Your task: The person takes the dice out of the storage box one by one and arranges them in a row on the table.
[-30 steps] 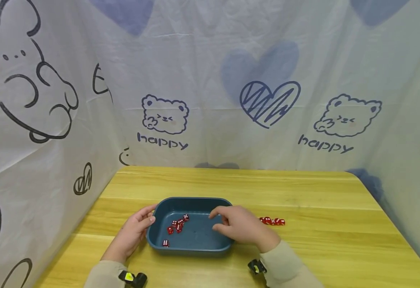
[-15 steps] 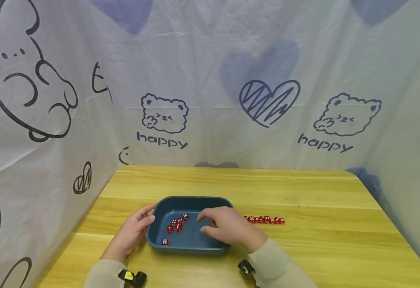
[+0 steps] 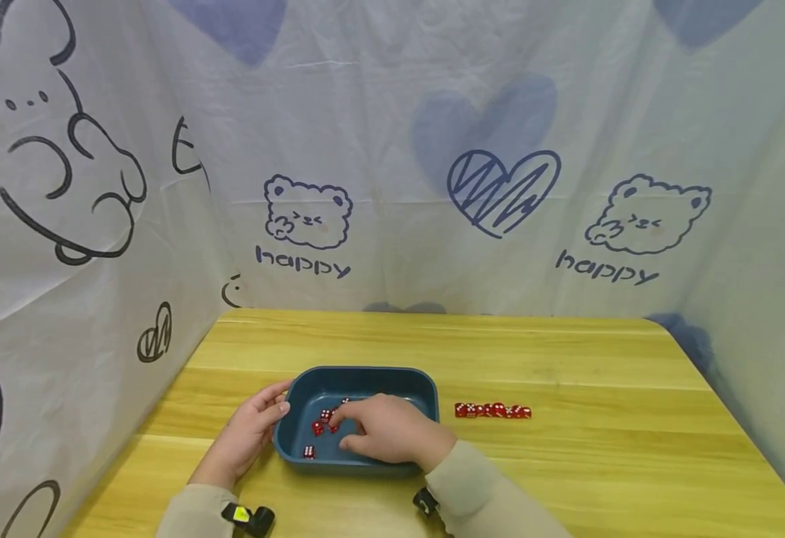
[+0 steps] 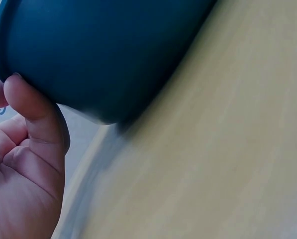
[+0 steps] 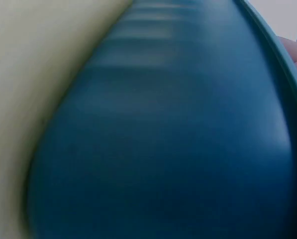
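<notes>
A dark teal rectangular tray (image 3: 365,467) with rounded corners stands on the table. Several red dice (image 3: 318,428) with white pips lie in its left half, one of them apart near the front left. At the tray's left end my left hand (image 3: 247,433) holds the wall; in the left wrist view the thumb (image 4: 31,99) lies against the outside below the rim. My right hand (image 3: 392,430) reaches in over the front right, index fingertip at the dice cluster and thumb apart from it, partly hiding some dice. Mostly the tray's outer wall (image 5: 163,124) fills the right wrist view.
A straight row of several red dice (image 3: 493,410) lies on the yellow wood-grain table (image 3: 601,448) just right of the tray. Behind and beside the table hangs a white printed curtain (image 3: 392,224).
My right hand has moved left across the tray to the dice cluster, uncovering the whole row of dice on the table. The left hand and tray stay in place.
</notes>
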Demonstrator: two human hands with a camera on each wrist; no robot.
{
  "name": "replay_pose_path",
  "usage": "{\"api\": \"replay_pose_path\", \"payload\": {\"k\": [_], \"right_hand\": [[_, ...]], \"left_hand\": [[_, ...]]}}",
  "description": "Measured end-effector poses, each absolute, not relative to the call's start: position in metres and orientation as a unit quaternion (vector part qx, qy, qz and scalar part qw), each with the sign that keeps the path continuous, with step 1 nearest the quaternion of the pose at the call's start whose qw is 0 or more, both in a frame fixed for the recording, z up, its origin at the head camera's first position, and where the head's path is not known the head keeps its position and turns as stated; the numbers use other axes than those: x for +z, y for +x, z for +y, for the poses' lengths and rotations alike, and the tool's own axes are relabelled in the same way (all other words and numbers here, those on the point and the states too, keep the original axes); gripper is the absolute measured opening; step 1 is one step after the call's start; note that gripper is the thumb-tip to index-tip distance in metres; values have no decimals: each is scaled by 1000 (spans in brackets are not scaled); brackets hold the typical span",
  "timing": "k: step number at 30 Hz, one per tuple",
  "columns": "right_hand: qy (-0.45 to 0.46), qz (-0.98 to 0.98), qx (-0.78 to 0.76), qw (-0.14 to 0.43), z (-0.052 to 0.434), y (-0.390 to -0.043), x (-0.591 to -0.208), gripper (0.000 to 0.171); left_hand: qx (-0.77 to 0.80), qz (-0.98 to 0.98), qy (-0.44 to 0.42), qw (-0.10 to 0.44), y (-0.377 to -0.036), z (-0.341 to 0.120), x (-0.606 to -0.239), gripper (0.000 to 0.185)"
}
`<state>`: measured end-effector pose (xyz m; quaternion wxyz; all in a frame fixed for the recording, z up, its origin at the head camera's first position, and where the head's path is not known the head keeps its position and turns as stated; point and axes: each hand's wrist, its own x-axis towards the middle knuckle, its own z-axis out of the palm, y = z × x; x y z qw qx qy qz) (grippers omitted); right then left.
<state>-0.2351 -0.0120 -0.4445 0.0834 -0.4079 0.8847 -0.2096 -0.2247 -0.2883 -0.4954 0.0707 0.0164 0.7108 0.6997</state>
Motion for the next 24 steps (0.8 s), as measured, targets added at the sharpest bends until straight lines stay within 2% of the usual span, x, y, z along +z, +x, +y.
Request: {"api": "replay_pose_path", "payload": {"k": [13,24], "right_hand": [[-433,877,-189,90,-40,-238,-451,31],[-447,861,-196,146,-50,-245,-454,35]], "left_hand": [[704,705,34,79,-227,-289,-500,54],[698,711,43,74,-228,-292,-500,53]]}}
